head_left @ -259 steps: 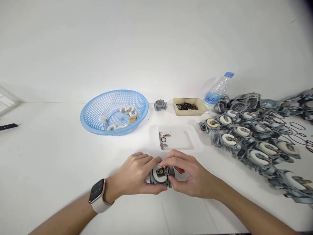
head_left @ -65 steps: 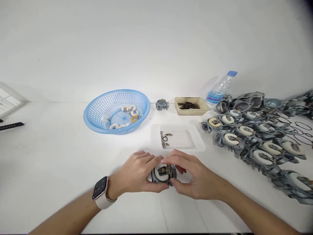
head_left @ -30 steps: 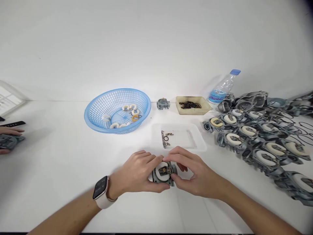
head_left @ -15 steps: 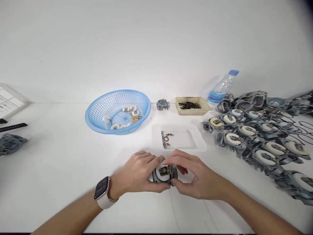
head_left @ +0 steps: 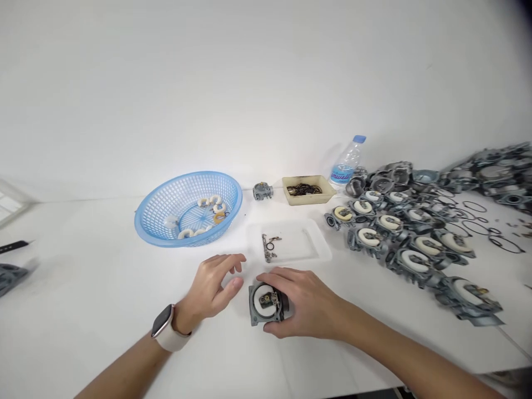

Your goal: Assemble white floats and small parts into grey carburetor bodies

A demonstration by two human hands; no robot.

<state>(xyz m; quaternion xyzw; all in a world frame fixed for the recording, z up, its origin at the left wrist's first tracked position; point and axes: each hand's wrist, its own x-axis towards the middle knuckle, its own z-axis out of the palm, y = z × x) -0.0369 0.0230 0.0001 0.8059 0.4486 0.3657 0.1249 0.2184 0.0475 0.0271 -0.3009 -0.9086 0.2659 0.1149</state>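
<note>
My right hand (head_left: 303, 302) grips a grey metal carburetor body (head_left: 266, 303) with a white float and brass parts on its face, low over the white table. My left hand (head_left: 211, 288), with a watch on the wrist, hovers just left of it, fingers apart and holding nothing. Just beyond the hands lies a shallow clear tray (head_left: 310, 249) with a few small metal pins and a black O-ring (head_left: 270, 246).
A blue plastic basket (head_left: 153, 219) with several white floats stands at back left. A lone carburetor (head_left: 262, 191), a beige tray of black rings (head_left: 307, 191) and a water bottle (head_left: 347, 163) line the back. Rows of carburetor bodies (head_left: 411, 238) and loose O-rings (head_left: 474, 208) fill the right. Another grey part (head_left: 10, 275) lies far left.
My left hand has let go of the carburetor body and drawn back to the left with fingers spread. My right hand now holds it alone. The view has shifted right and tilted.
</note>
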